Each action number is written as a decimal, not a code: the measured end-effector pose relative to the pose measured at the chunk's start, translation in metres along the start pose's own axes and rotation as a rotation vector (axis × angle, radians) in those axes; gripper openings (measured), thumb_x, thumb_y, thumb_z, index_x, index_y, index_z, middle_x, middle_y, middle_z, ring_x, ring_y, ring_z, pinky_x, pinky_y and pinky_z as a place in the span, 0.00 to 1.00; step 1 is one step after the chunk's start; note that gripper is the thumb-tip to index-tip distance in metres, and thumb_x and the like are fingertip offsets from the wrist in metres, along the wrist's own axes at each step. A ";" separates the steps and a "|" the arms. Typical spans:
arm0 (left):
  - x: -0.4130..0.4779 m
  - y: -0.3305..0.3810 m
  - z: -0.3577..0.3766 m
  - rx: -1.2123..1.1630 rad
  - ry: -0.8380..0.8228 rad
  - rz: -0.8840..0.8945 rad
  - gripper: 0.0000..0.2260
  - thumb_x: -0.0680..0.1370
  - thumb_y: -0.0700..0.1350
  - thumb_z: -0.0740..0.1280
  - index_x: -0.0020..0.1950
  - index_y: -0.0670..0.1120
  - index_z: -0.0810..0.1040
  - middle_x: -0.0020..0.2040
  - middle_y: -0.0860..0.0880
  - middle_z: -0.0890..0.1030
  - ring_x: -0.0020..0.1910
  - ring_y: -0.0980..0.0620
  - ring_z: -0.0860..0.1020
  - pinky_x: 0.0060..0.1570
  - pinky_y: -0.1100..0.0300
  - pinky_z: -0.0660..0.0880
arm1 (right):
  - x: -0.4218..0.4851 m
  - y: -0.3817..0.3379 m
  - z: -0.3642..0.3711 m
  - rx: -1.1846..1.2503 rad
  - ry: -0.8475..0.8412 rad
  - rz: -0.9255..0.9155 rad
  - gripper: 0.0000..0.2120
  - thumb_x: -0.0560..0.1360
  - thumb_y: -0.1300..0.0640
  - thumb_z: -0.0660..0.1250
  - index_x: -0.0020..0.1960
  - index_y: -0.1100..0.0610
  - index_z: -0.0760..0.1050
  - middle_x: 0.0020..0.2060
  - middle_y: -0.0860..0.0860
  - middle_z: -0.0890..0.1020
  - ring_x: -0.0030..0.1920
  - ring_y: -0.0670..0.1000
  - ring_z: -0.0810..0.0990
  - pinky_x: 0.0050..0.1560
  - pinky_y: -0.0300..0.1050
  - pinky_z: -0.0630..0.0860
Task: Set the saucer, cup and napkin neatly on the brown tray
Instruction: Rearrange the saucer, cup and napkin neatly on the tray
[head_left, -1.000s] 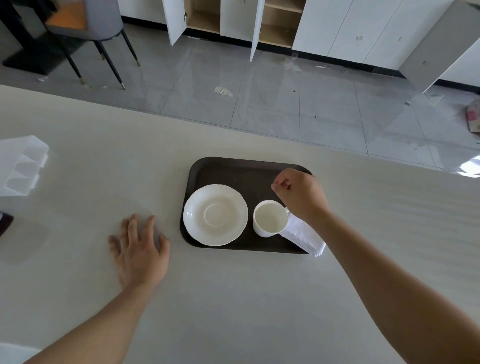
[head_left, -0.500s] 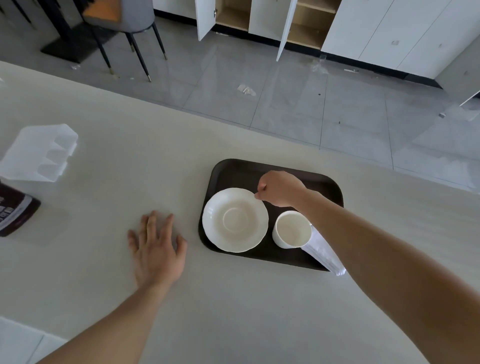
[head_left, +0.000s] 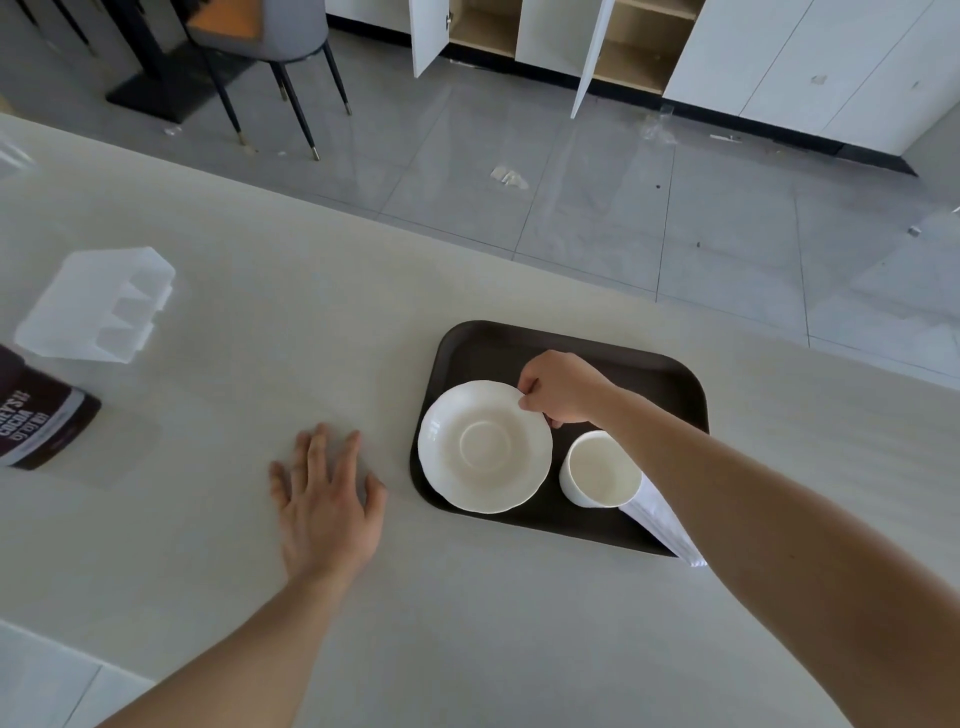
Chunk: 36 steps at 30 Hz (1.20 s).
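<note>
The right hand (head_left: 563, 388) pinches the far rim of the saucer (head_left: 484, 446); it looks stiff, glossy and breakable, so grip the rim firmly. The left hand (head_left: 326, 503) lies flat and spread on the table (head_left: 260, 291).

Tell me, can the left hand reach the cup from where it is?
Probably, but not straight. The left hand lies flat on the table left of the tray, and the saucer sits between it and the cup.

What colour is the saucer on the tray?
White, or slightly creamy: the round scalloped-edge saucer shows best in the head view, against the dark brown tray.
</note>
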<state>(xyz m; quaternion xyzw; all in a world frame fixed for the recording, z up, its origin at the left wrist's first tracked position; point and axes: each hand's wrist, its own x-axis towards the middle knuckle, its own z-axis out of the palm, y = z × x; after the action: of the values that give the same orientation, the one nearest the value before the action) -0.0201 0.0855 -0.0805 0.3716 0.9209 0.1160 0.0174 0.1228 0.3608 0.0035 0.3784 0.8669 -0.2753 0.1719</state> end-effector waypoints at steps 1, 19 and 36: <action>0.000 0.000 0.000 0.000 0.003 0.002 0.26 0.75 0.53 0.55 0.72 0.49 0.70 0.75 0.41 0.67 0.77 0.40 0.60 0.75 0.37 0.51 | 0.001 0.000 0.000 0.016 0.000 0.002 0.04 0.78 0.58 0.68 0.49 0.55 0.81 0.40 0.53 0.86 0.30 0.49 0.85 0.45 0.45 0.81; 0.000 -0.001 0.001 0.026 -0.021 0.000 0.26 0.76 0.53 0.55 0.73 0.49 0.69 0.76 0.42 0.66 0.77 0.41 0.60 0.75 0.38 0.51 | 0.023 0.020 -0.002 0.412 0.215 0.253 0.04 0.77 0.62 0.67 0.48 0.57 0.81 0.39 0.55 0.87 0.32 0.53 0.87 0.50 0.52 0.84; 0.000 0.001 -0.002 0.033 -0.035 -0.007 0.26 0.75 0.54 0.54 0.73 0.50 0.68 0.76 0.42 0.66 0.77 0.41 0.60 0.75 0.38 0.51 | 0.027 0.019 -0.004 0.614 0.282 0.351 0.05 0.77 0.65 0.66 0.45 0.58 0.79 0.38 0.55 0.86 0.32 0.56 0.87 0.47 0.56 0.85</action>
<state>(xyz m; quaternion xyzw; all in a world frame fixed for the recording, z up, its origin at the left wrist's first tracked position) -0.0200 0.0860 -0.0786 0.3705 0.9236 0.0943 0.0280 0.1191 0.3893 -0.0141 0.5892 0.6811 -0.4339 -0.0259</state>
